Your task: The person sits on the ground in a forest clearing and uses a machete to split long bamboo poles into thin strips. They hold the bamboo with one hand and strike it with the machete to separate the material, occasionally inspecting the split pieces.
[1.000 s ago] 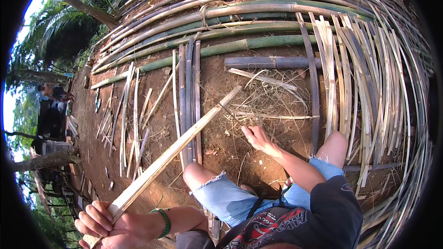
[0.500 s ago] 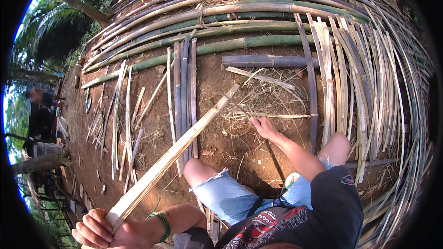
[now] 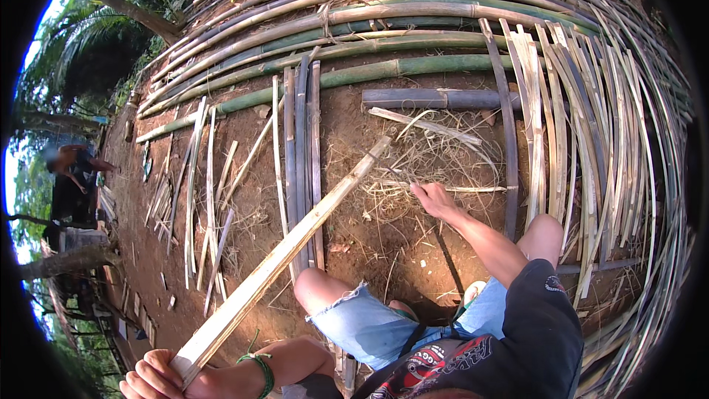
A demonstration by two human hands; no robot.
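And there's the left hand [image 3: 155, 378], closing its fingers firmly around the near end of a long pale bamboo slat [image 3: 284, 251], leaving no daylight in the grip! The right hand [image 3: 437, 201] is curling just as tightly around a thin dark tool [image 3: 396, 174], which is pointing toward the slat's far end; against the busy ground I can't quite tell whether it's touching.

The slat is slanting up toward the left end of the short dark bamboo log [image 3: 413, 99], its tip stopping just on the near side. Fibrous shavings [image 3: 447, 159] are lying tangled below that log, so plenty of cutting seems done already. A whole row of split strips [image 3: 533, 133] is stretching out to the log's right, dark strips [image 3: 300, 140] are lying to its left, and shorter loose strips [image 3: 193, 192] are scattering farther left again.

What's left? The slat is looking rough-edged, so I'd judge it unfinished, and beyond the log long green poles [image 3: 347, 76] are lying whole, apparently unsplit. Well to the log's left, another person [image 3: 72, 160] is bending over.
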